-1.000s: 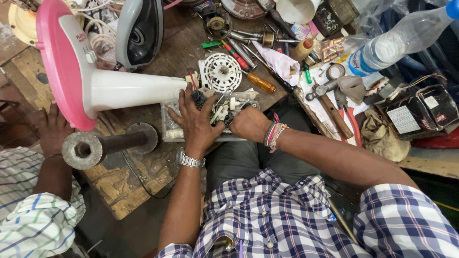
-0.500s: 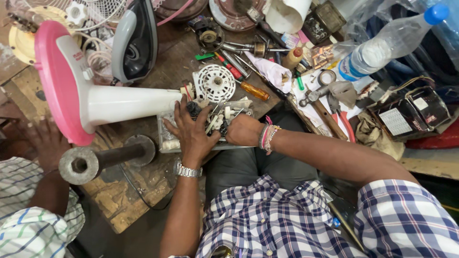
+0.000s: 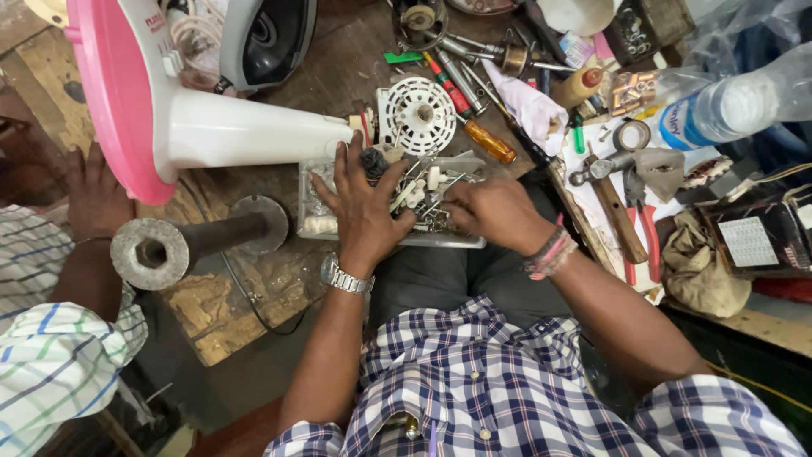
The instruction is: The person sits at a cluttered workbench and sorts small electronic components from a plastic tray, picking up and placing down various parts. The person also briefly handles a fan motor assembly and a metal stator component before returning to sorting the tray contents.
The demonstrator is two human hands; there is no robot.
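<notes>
A clear plastic tray (image 3: pixel 315 227) full of several small screws and metal parts sits at the near edge of the wooden workbench. My left hand (image 3: pixel 362 207), with a metal wristwatch, lies spread flat over the parts in the tray. My right hand (image 3: pixel 491 211), with coloured wristbands, rests curled on the tray's right side, its fingertips down among the parts; I cannot tell whether it grips any. Just beyond the tray lies a white round ribbed fan part (image 3: pixel 420 114).
A pink and white fan stand (image 3: pixel 194 127) lies on its side at the left. A grey metal pipe on a round base (image 3: pixel 169 250) lies below it. Another person's hand (image 3: pixel 95 199) rests at the left. Screwdrivers (image 3: pixel 474 127), a hammer, red pliers (image 3: pixel 647 237) and a plastic bottle (image 3: pixel 727 106) crowd the right.
The view has shifted closer and slightly down. My left hand has spread flatter over the tray. My right hand has moved left, deeper into the parts.
</notes>
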